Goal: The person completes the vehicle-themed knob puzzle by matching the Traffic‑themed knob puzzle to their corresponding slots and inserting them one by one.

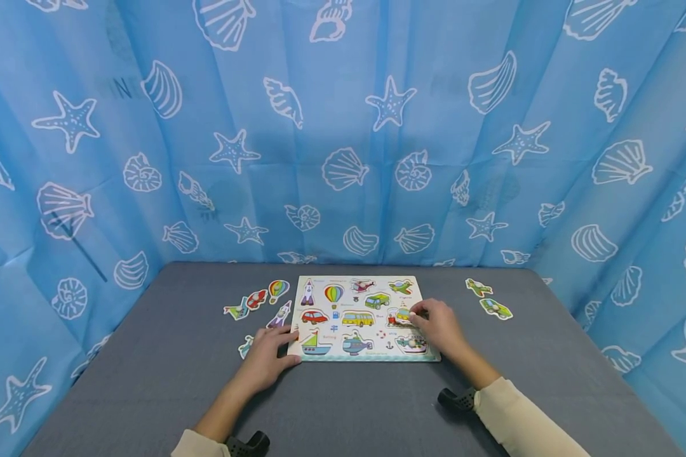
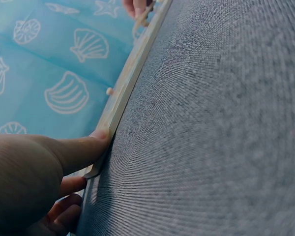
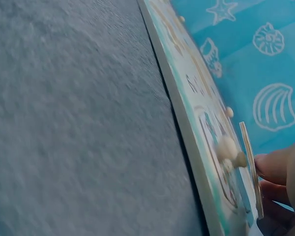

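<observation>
A wooden puzzle board (image 1: 371, 358) with printed vehicle pictures lies on the grey table. My left hand (image 1: 263, 360) grips its near left corner; in the left wrist view the thumb (image 2: 83, 150) presses on the board's edge, with fingers below. My right hand (image 1: 441, 325) pinches a thin puzzle piece with yellow on it (image 1: 403, 316) over the train picture at the board's right side. Seen edge-on in the right wrist view, that wooden piece (image 3: 250, 167) stands tilted above the board. A ship piece (image 1: 413, 344) with a knob sits in the near right part.
Left of the board lie a balloon piece (image 1: 278, 291), a red car piece (image 1: 256, 299), a sailboat piece (image 1: 236, 309), a rocket piece (image 1: 281, 313) and one partly hidden piece (image 1: 245, 346). An airplane piece (image 1: 478, 287) and a truck piece (image 1: 496, 309) lie to the right. A blue curtain (image 1: 297, 146) hangs behind.
</observation>
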The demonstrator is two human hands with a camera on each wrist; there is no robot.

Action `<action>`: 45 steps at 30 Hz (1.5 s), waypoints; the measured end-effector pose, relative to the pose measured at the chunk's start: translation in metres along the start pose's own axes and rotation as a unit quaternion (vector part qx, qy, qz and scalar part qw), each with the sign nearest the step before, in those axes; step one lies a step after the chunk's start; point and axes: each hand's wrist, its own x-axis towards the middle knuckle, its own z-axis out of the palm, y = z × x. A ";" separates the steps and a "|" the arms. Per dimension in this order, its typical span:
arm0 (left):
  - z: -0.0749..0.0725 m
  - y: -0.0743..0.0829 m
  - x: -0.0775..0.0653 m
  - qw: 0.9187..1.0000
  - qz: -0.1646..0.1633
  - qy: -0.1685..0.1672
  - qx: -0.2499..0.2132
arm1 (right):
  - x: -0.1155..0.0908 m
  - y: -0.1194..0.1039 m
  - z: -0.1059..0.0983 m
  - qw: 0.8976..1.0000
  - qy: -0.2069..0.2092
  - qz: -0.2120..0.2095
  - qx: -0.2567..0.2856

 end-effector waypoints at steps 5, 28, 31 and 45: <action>0.000 0.000 -0.001 1.000 -0.001 -0.004 -0.001 | -0.003 -0.007 0.006 1.000 0.006 -0.022 0.009; 0.001 -0.002 0.000 1.000 0.013 0.008 -0.006 | 0.004 -0.041 0.031 0.997 0.006 -0.073 0.020; 0.001 -0.001 0.001 1.000 0.014 0.009 -0.007 | 0.006 -0.044 0.035 0.997 0.005 -0.077 0.015; 0.002 -0.003 0.001 1.000 0.004 0.004 -0.007 | 0.017 -0.055 0.058 0.996 -0.006 -0.092 -0.014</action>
